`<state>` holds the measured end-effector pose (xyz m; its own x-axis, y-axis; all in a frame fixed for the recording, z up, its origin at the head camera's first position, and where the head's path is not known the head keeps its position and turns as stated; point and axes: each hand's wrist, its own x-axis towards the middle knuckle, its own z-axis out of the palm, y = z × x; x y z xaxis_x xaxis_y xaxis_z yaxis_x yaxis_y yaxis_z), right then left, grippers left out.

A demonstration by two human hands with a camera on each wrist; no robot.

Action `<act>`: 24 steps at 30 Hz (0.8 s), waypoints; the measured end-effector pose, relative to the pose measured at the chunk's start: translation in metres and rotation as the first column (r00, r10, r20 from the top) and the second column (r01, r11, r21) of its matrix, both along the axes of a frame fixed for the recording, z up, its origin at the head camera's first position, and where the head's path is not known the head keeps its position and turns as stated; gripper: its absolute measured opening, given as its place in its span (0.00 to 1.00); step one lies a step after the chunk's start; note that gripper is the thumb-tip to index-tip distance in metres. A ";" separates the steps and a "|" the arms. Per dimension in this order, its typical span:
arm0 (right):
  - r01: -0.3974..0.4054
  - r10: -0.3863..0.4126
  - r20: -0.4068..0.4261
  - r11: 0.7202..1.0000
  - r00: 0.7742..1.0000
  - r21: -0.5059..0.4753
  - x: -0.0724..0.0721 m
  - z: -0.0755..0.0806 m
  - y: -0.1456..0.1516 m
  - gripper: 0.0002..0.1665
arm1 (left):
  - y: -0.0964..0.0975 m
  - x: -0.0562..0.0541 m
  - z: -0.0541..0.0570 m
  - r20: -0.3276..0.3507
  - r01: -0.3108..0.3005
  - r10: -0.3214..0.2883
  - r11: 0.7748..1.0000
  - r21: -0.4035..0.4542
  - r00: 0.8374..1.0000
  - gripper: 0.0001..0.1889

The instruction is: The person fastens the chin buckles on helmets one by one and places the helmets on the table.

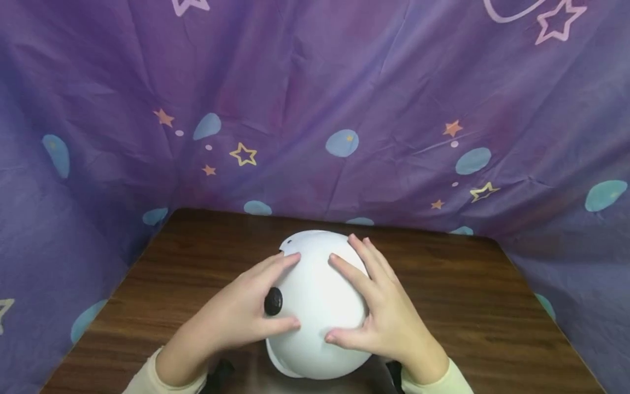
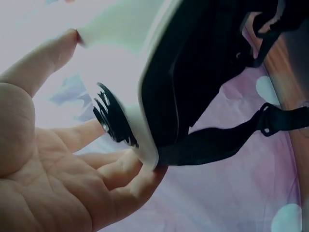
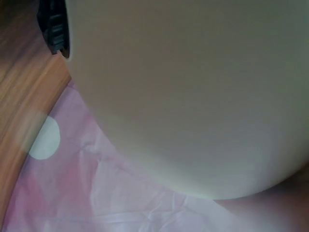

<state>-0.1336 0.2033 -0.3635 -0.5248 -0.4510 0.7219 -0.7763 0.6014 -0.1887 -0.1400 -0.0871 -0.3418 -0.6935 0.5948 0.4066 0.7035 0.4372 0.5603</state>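
A smooth white helmet [image 1: 322,295] sits between my two hands above the brown table, its rounded shell facing the head camera. My left hand [image 1: 231,314] holds its left side, thumb and fingers spread around a black ribbed knob [image 2: 113,116]. In the left wrist view, fingertips [image 2: 149,176] touch the helmet's rim. A black lining [image 2: 178,72] and a black strap [image 2: 212,145] show there. My right hand [image 1: 381,303] grips the opposite side with its fingers spread over the shell. In the right wrist view the shell [image 3: 193,106] hides most of that hand.
The dark wood-grain table [image 1: 467,306] spreads out on both sides of the helmet. Purple cloth [image 1: 295,98] printed with stars and balloons hangs behind the table and along its sides.
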 end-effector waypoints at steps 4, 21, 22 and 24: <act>0.016 -0.016 -0.026 1.000 1.000 0.003 0.003 0.002 0.001 0.57 | 0.011 0.013 -0.004 -0.112 -0.043 0.039 0.999 -0.029 0.993 0.51; 0.031 -0.031 0.005 1.000 1.000 -0.007 0.013 0.017 0.010 0.48 | 0.030 0.025 -0.013 -0.271 -0.003 -0.010 0.999 -0.047 0.962 0.51; 0.031 -0.031 0.005 0.999 0.999 -0.007 0.013 0.018 0.010 0.48 | 0.030 0.024 -0.013 -0.269 0.002 -0.017 0.998 -0.055 0.963 0.52; 0.035 -0.035 0.012 0.999 0.999 -0.008 0.012 0.018 0.011 0.48 | 0.028 0.021 -0.013 -0.272 0.012 -0.030 0.998 -0.067 0.962 0.52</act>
